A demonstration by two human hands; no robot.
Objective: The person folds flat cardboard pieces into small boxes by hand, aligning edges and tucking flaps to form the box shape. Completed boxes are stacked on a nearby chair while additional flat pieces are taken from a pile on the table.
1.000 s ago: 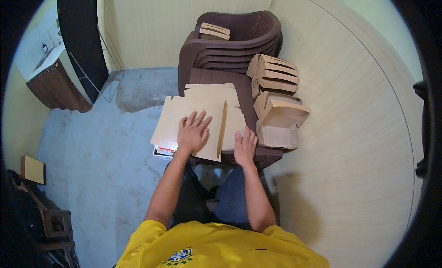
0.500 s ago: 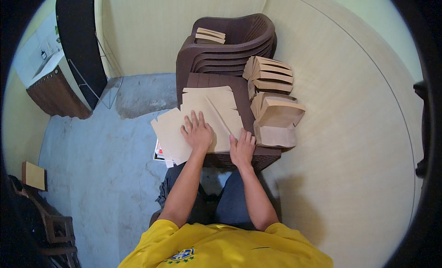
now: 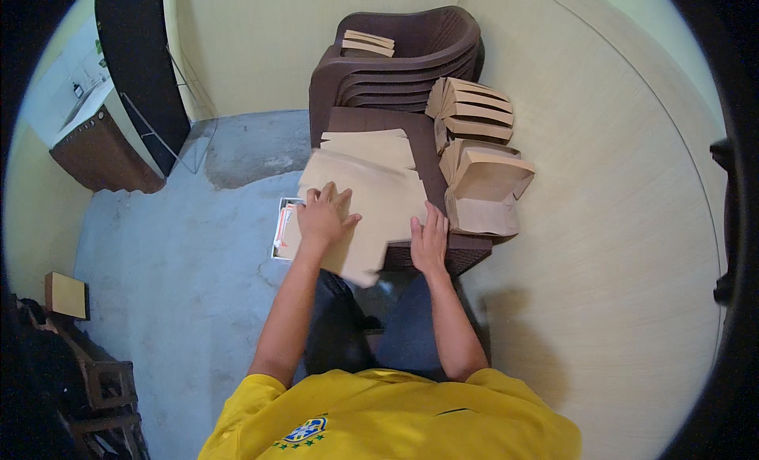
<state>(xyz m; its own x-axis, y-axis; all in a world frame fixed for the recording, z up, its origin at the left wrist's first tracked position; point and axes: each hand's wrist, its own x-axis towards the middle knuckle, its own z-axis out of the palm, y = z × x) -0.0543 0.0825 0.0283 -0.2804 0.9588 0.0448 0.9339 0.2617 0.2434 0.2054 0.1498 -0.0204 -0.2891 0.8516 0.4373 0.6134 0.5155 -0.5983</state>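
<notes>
Slid nearer since a moment ago: flat cardboard blank (image 3: 371, 203), overhanging bench (image 3: 466, 246) front edge, left hand (image 3: 322, 216) and right hand (image 3: 429, 240) spread flat, pressing.

Even, soft indoor light, moderately bright, source seems overhead. Soft shadow of the person falls on the pale wood-grain wall (image 3: 632, 246) toward 4 o'clock. No hard glare; slight sheen on the grey concrete floor (image 3: 182, 246) at 9 o'clock. Strong fisheye: straight wall seams bow, black vignette rings the frame, darkest at 3 and 7 o'clock. Centre reasonably sharp; slight motion smear on the flat tan cardboard sheet (image 3: 379, 199). Rim detail soft, murky.
</notes>
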